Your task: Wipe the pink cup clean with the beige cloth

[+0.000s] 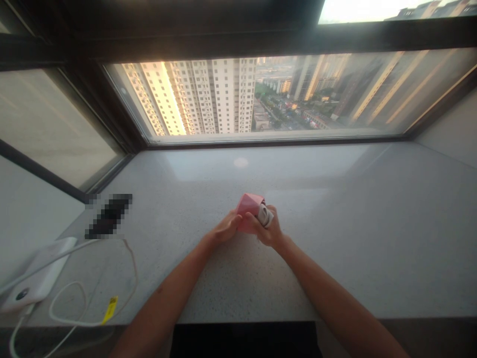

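Both hands are together over the middle of the pale speckled windowsill. Between them is a pink, soft-looking pouch or wrapper (250, 203), its kind not clear. From its right side sticks out a light grey, rolled or folded piece (266, 215) that looks like cloth. My left hand (225, 227) is closed on the pink piece's left edge, thumb toward me. My right hand (271, 231) wraps round the grey piece, its thumb pressing on the pink front. The fingers behind both pieces are hidden.
At the left on the sill (354, 238) lies a white box-like device (55, 266) with a white cable (134, 271) bearing a yellow tag (110, 310). A dark, pixelated object (112, 214) lies beyond it. A dark-framed window (261, 144) closes the far side.
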Available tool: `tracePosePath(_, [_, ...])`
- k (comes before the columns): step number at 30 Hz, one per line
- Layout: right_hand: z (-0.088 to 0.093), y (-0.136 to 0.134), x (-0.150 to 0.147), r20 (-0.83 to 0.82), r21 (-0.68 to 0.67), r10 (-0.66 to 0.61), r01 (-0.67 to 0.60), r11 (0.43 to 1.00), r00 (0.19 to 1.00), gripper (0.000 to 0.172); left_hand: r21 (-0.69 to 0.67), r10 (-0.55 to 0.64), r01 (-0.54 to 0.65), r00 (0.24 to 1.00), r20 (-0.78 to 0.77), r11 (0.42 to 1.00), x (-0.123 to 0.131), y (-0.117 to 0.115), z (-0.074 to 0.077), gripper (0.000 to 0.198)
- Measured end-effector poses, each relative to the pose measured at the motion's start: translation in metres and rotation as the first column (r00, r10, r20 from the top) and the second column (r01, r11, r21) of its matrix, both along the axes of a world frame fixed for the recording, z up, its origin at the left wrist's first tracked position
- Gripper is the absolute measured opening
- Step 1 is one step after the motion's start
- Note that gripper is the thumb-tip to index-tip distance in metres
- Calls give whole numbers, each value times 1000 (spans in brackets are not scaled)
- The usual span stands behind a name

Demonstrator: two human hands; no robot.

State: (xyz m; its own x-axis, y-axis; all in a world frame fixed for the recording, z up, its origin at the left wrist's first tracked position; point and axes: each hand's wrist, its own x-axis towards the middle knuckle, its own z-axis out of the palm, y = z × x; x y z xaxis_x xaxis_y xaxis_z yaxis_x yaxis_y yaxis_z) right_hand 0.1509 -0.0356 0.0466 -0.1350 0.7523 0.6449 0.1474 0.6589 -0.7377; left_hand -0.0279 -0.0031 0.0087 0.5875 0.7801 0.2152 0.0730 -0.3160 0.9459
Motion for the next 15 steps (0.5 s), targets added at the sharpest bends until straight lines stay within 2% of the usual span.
tracePosePath(2, [-1,0,1,-58,-91,28,-34,995,998,51,14,-10,10,1000,25,1000,1,-1,3,112])
tracePosePath(5, [0,2,2,-256,-271,14,-86,959,966,45,58,-39,34,996,81,998,2,0,6,107])
tracePosePath(7, [3,6,2,-444,-380,-48,-139,914,895,39,74,-58,50,991,118,996,4,1,6,111])
tracePosePath(10, [11,14,3,-644,-467,-149,-231,854,750,33,67,-67,57,985,158,996,7,3,2,133])
tracePosePath(12, [16,21,5,-681,-511,-181,-285,811,709,33,90,-51,37,986,158,995,8,4,-1,144])
tracePosePath(15, [19,29,12,-668,-585,-136,-404,703,731,32,172,3,-22,994,111,985,8,5,-4,152])
